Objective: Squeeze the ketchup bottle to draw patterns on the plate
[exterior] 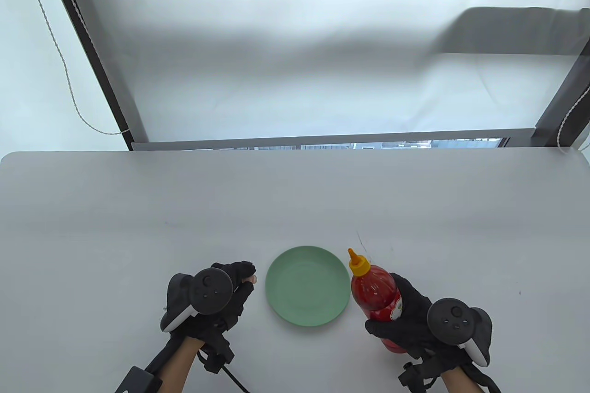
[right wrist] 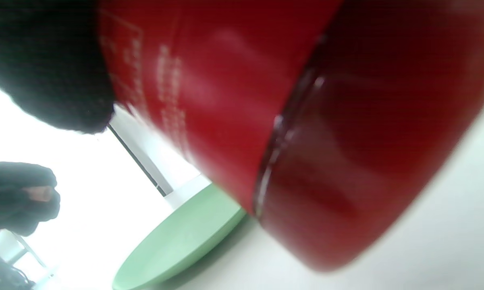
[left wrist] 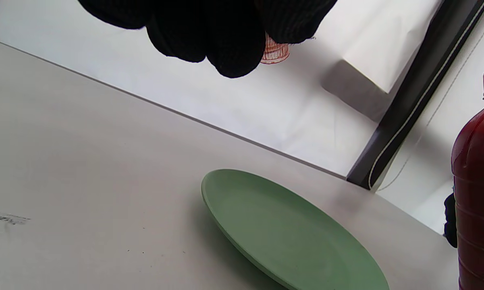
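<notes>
A red ketchup bottle [exterior: 375, 294] with a yellow nozzle cap [exterior: 358, 265] stands upright on the table just right of a bare green plate [exterior: 281, 273]. My right hand [exterior: 389, 307] grips the bottle's lower body. The bottle fills the right wrist view [right wrist: 306, 121], with a gloved finger [right wrist: 44, 60] on it and the plate [right wrist: 181, 241] beyond. My left hand [exterior: 244, 278] is just left of the plate with its fingers curled in and holds nothing. In the left wrist view its fingers [left wrist: 225, 40] hang above the plate [left wrist: 290, 233], with the bottle [left wrist: 477, 181] at the right edge.
The grey table [exterior: 184, 208] stretches far beyond the plate to its back edge. A dark window frame [exterior: 92, 52] and a hanging cord [exterior: 60, 56] stand behind it.
</notes>
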Tool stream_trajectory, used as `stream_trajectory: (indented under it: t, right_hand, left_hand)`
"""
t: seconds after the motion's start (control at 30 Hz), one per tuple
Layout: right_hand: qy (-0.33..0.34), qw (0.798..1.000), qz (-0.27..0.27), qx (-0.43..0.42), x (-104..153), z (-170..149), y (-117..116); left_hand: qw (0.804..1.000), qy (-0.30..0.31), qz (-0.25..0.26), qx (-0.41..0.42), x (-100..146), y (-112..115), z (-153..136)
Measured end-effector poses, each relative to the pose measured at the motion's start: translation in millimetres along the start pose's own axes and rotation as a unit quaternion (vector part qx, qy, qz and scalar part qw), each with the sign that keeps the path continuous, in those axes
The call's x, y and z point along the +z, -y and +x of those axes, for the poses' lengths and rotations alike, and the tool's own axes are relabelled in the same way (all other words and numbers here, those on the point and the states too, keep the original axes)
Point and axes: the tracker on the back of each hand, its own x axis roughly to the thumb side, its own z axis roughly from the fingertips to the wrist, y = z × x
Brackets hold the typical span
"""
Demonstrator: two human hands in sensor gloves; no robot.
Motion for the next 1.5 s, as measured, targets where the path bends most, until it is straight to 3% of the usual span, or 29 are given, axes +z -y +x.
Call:
stream_trajectory:
  t: [0.17,0.27,0.53,0.87,1.2,1.37,1.5]
  right_hand:
    - [0.032,0.991,-0.007,0.129,-9,15,8]
    - [0.043,0.965,0.001,0.257,-24,27,5]
    - [0.070,0.903,0.035,0.423,-59,59,-27]
    - [0.124,0.848,0.049,0.514,-84,88,-57]
    - [0.127,0.834,0.067,0.532,-90,96,-66]
    - [0.134,0.819,0.067,0.554,-90,100,-70]
    - [0.134,0.820,0.067,0.553,-90,101,-72]
  left_hand:
    - [1.000,-0.002,-0.013,0.005,8,3,-10]
    - [1.000,-0.004,-0.017,0.003,8,4,-15]
    - [1.000,-0.004,-0.022,0.002,7,4,-17]
    - [1.000,-0.015,-0.016,0.013,7,0,-25]
    - [1.000,-0.019,-0.018,0.016,6,0,-29]
    - [1.000,-0.017,-0.017,0.015,6,0,-29]
    - [1.000,-0.016,-0.016,0.014,6,0,-29]
